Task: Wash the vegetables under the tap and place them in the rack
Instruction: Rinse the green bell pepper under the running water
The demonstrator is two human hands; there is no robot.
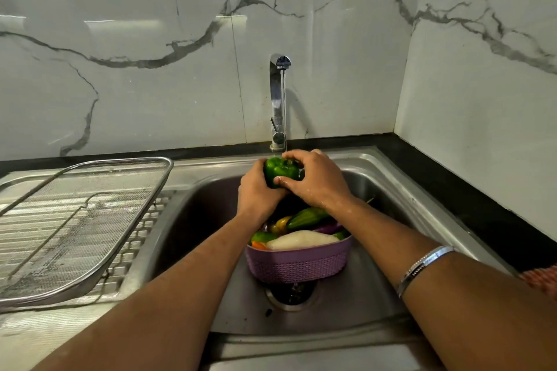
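Pepper, green and glossy, sits under the tap's thin stream, above the sink. Left fingers curl round its left side; right fingers wrap its top and right, thumb pressed low on the front. Both hands, left and right, are wet. It looks light, firm and hollow, slick when wet, so I would cup its lobed body in the palm rather than pinch the skin. Below the wrists a purple basket holds more vegetables: a white radish, a cucumber, others half hidden. Left of the sink the mesh rack lies on the tabletop.
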